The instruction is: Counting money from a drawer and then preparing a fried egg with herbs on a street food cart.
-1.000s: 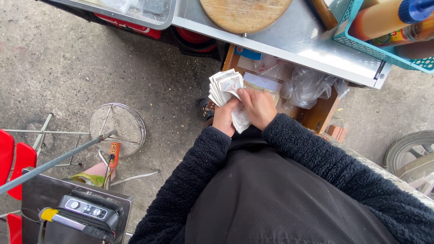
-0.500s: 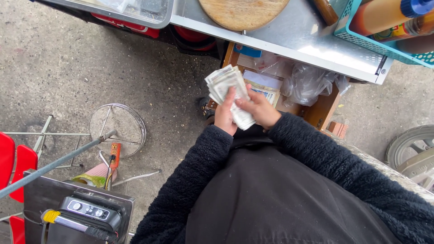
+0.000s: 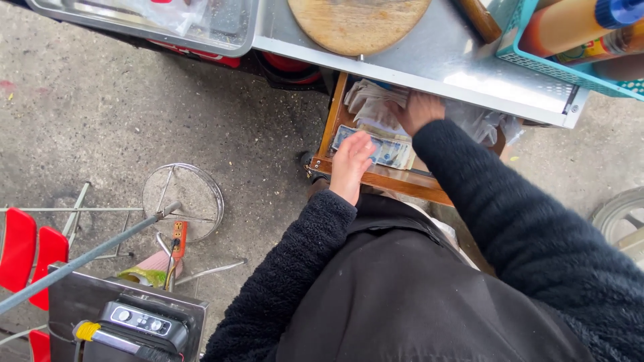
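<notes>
Both hands in the open wooden drawer (image 3: 376, 179) under the steel counter (image 3: 429, 60): left hand (image 3: 350, 165) flat, fingers together, on banknotes (image 3: 388, 151), right hand (image 3: 419, 109) farther in pressing a paper wad (image 3: 373, 102), grip unclear

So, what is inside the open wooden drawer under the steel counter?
The open wooden drawer holds flat banknotes and a crumpled pale bundle. The left hand and right hand cover part; the steel counter hides the back.
</notes>
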